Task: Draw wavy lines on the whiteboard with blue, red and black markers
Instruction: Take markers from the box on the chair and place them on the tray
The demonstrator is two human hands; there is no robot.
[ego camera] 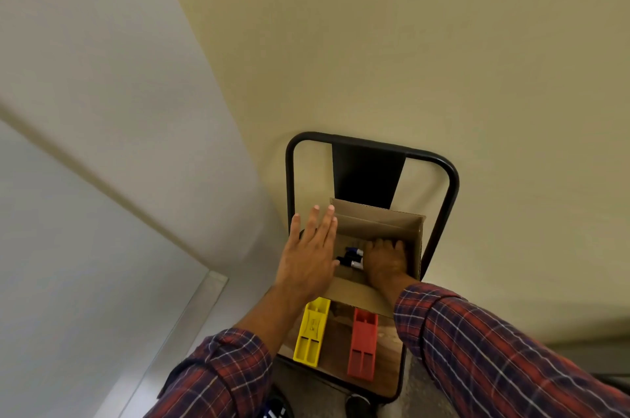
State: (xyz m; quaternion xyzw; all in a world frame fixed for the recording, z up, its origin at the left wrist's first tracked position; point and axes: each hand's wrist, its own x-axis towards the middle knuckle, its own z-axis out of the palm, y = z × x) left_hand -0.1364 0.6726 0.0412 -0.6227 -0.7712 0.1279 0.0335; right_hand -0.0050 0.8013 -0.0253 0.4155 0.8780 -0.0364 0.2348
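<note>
Near edge of seat (388, 359): yellow block (312, 332) and red block (363, 342), side by side. Behind them, box (375, 223), open-topped. Over its left wall, left hand (312, 247): flat, fingers straight, holding nothing. Down inside, right half, right hand (387, 257): fingers bent, grip hidden, not determinable. On box floor between both, markers (353, 257): long axes left to right, dark caps leftward, other ends against right hand, judged the nearer.

Plaid sleeves (494, 349) — red, navy, white-lined.
</note>
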